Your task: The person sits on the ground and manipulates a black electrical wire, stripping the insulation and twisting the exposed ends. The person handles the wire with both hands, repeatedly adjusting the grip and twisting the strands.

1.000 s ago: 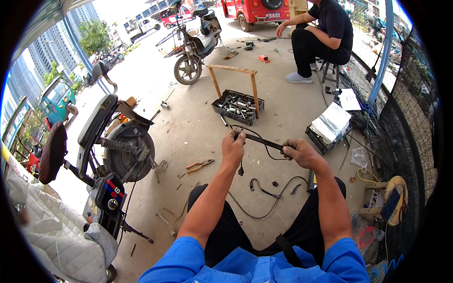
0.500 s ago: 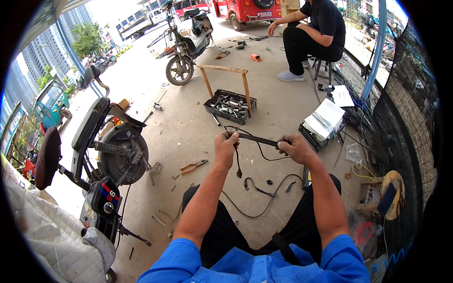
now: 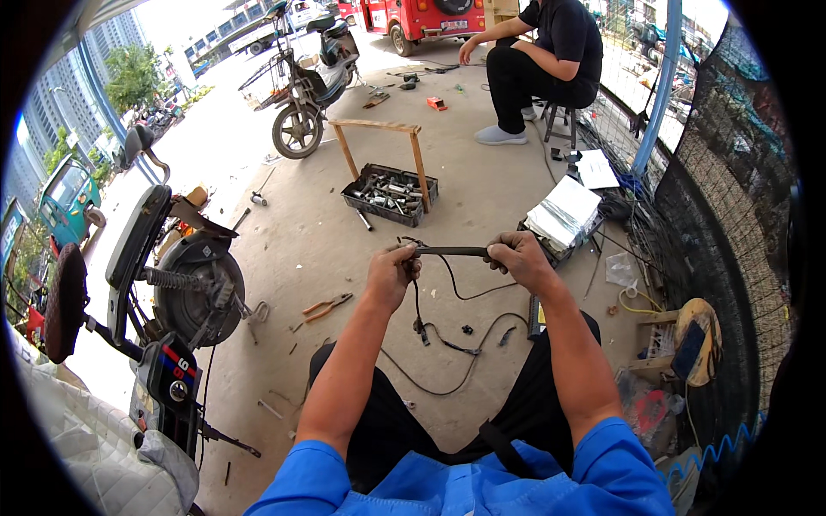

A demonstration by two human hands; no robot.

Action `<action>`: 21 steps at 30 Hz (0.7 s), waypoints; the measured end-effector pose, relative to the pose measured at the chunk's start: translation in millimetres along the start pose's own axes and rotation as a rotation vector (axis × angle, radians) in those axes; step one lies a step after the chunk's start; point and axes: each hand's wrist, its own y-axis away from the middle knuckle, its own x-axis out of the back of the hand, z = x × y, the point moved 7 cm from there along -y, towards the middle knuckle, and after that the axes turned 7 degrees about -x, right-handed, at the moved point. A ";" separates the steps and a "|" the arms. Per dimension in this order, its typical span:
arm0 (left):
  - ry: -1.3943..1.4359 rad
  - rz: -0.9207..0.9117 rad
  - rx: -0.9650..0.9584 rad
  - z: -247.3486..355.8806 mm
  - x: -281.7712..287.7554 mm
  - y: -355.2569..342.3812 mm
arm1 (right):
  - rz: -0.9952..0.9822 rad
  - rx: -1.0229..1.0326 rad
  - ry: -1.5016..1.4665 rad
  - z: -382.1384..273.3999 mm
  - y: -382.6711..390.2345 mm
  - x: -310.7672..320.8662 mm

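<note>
A dark, flat black strip (image 3: 453, 251) is drawn straight between my hands, above the floor. Its left end is pinched in my left hand (image 3: 394, 271), its right end in my right hand (image 3: 520, 258). Whether it is tape or sleeving I cannot tell. A thin black cable (image 3: 451, 279) also comes out by my left fingers; part of it hangs down with a small plug (image 3: 421, 330) at its end. Below, between my knees, more black cable (image 3: 447, 391) loops over the concrete beside small black connector pieces (image 3: 467, 329).
Orange-handled pliers (image 3: 328, 305) lie left of my arms. Ahead stands a black crate of metal parts (image 3: 391, 205) with a wooden handle. An electric scooter (image 3: 198, 288) is at my left, another (image 3: 314, 86) farther off. A person (image 3: 551, 69) sits on a stool; papers (image 3: 564, 212) lie nearer.
The view has swung slightly right, so the surroundings sit farther left. My hands still hold the strip, which is now nearly level; the cable end hangs lower.
</note>
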 end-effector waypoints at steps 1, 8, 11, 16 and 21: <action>0.017 -0.014 0.000 -0.3 -0.3 -0.6 | 0.009 0.004 -0.008 -0.3 -0.2 0.4; 0.228 -0.066 0.039 -2.2 -4.6 1.5 | 0.047 -0.001 0.013 -1.1 -1.2 1.9; 0.313 -0.048 0.061 -3.5 -5.1 1.5 | 0.046 -0.009 0.005 5.4 -4.9 3.4; 0.124 0.013 -0.073 13.5 4.4 2.5 | 0.025 -0.058 0.077 -2.0 3.3 4.6; -0.292 -0.182 -0.182 8.0 -25.9 12.9 | -0.209 -0.184 0.381 2.7 12.1 -22.5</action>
